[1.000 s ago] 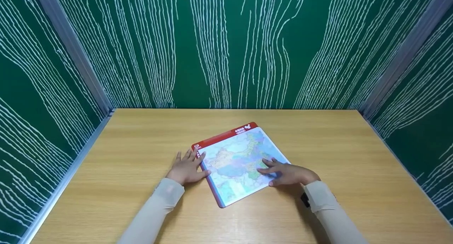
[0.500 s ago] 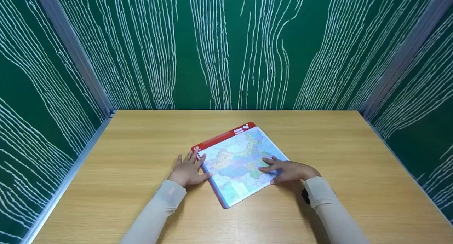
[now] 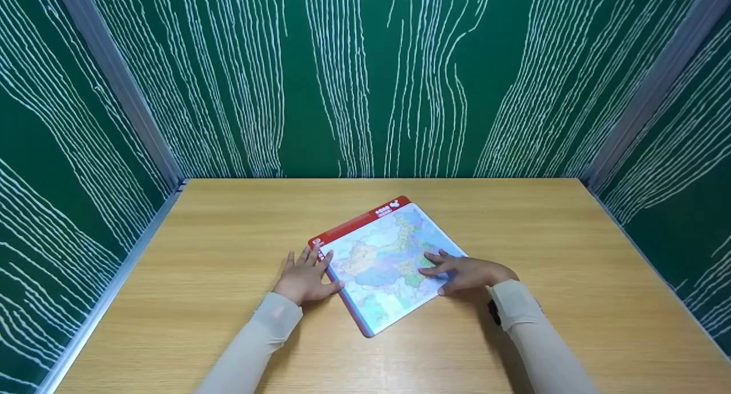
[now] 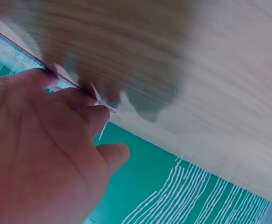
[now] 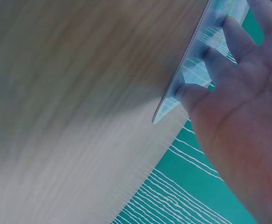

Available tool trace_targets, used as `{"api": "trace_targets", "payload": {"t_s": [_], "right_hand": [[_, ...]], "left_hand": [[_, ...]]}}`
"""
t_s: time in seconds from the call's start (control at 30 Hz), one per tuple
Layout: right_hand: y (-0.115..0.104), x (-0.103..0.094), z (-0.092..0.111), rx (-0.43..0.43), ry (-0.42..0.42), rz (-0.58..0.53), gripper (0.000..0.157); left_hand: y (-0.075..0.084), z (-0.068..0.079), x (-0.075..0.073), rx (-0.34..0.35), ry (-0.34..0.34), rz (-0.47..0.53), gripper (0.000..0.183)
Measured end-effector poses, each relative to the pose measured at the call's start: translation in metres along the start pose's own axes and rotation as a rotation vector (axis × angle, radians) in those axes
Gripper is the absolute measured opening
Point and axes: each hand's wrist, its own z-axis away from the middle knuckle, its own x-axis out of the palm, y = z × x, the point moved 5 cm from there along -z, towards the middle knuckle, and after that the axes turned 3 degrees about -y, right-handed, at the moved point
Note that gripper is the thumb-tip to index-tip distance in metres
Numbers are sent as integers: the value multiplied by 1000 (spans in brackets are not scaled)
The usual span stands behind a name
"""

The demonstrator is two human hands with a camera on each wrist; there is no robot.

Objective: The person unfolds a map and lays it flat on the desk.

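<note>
A thin rectangular map board (image 3: 374,265) lies flat and slanted on the table, with a red band (image 3: 357,221) along its far edge and a pastel map printed on it. My left hand (image 3: 301,280) rests at its left edge, fingers spread, with the thumb and some fingertips touching the border. On the right, my right hand (image 3: 471,272) has its spread fingertips on the map's surface, near the right corner. The left wrist view shows the board's edge (image 4: 21,50) beside the fingers; the right wrist view shows fingertips against its glossy face (image 5: 192,70).
The wooden table (image 3: 228,222) extends around the board on every side. Green walls (image 3: 320,80) with white wavy lines stand at the back and both sides, joined by grey corner posts (image 3: 123,80). A dark object (image 3: 494,312) sits at the right wrist.
The board has turned slightly counterclockwise: its near corner has shifted right and its far corner a little left. My left hand has edged right and nearer; my right hand has edged away from me.
</note>
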Motion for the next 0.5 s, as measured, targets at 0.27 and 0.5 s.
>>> {"api": "trace_targets", "payload": {"t_s": [0.27,0.5], "right_hand": [[3,-1,0,22,4,-9,58],[3,0,-1,-14,-8,37,60]], "left_hand": [[1,1,1,-12,11,2,82],[0,1,0,-8,2,-11,82]]}}
